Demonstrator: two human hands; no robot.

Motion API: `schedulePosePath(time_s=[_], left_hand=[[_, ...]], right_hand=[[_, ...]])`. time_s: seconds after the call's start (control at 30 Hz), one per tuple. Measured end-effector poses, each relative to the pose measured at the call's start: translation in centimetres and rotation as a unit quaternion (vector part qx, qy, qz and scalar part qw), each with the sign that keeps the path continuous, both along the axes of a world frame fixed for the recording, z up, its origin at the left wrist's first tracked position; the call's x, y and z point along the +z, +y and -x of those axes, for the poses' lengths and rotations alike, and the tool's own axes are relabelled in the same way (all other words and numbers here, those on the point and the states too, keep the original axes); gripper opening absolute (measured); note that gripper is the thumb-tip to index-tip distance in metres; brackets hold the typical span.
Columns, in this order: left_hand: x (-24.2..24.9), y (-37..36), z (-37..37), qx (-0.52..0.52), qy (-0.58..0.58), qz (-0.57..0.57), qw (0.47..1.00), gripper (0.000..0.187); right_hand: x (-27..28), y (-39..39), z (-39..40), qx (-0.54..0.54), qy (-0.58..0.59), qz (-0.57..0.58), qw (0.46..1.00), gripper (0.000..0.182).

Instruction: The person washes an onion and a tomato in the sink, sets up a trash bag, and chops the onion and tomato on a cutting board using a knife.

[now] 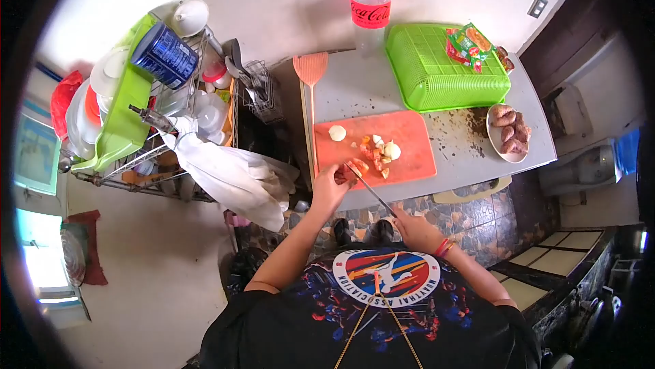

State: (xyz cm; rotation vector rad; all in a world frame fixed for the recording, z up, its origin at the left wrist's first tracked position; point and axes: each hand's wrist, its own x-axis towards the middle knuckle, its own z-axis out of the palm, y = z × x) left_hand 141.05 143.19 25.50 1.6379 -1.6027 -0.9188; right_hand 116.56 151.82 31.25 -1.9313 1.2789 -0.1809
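The left hand [330,187] is curled at the near left corner of the orange cutting board [409,138], its fingers pressed together on a small orange-red piece of food [343,175] that it pins at the board's edge. The right hand [413,227] sits lower, off the near edge of the tabletop [361,86], closed around the handle of a knife [372,189] whose blade slants up and left, its tip reaching the piece under the left fingers. Further in on the board lies a small heap of cut pieces [379,152], orange and pale, and a single pale round slice [338,133] rests apart near the board's far left corner. Beyond the board, an orange fly swatter [310,68] lies along the tabletop's left side, a cola bottle [370,4] stands at the far edge, and an upturned green plastic basket [437,72] sits just to the right of the bottle with a snack packet [468,43] on top. At the tabletop's right end a plate [496,142] holds brownish roots [509,126], with dark crumbs scattered between it and the board. To the left of the tabletop stands a wire dish rack [157,106] crowded with crockery, a blue tin [164,55] and a white cloth [228,171] hanging from it.
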Motion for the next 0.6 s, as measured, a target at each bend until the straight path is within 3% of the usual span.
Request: schedulePosePath(time_s=[0.2,0.3,0.4,0.5,0.6], left_hand=[[1.1,0.1,0.4,0.003,-0.062,0.009,0.998,0.035],[-1.3,0.3,0.1,0.0,-0.025,0.057,0.998,0.034],[-1.9,0.4,0.1,0.006,-0.067,0.096,0.993,0.035],[-1.4,0.0,0.0,-0.011,-0.008,0.043,0.999,0.038],[-0.2,-0.4,-0.2,-0.025,-0.052,0.047,0.997,0.039]], right_hand=[[1.6,-0.6,-1.8,-0.003,0.06,-0.038,0.997,0.032],[-0.6,-2.2,-3.0,-0.016,0.007,-0.027,0.999,0.031],[-2.8,-3.8,-5.2,-0.025,-0.01,0.007,1.0,0.031],[-1.6,-2.8,-3.5,-0.006,-0.059,0.006,0.998,0.029],[0.8,-1.4,-0.7,0.017,-0.011,-0.012,1.0,0.029]])
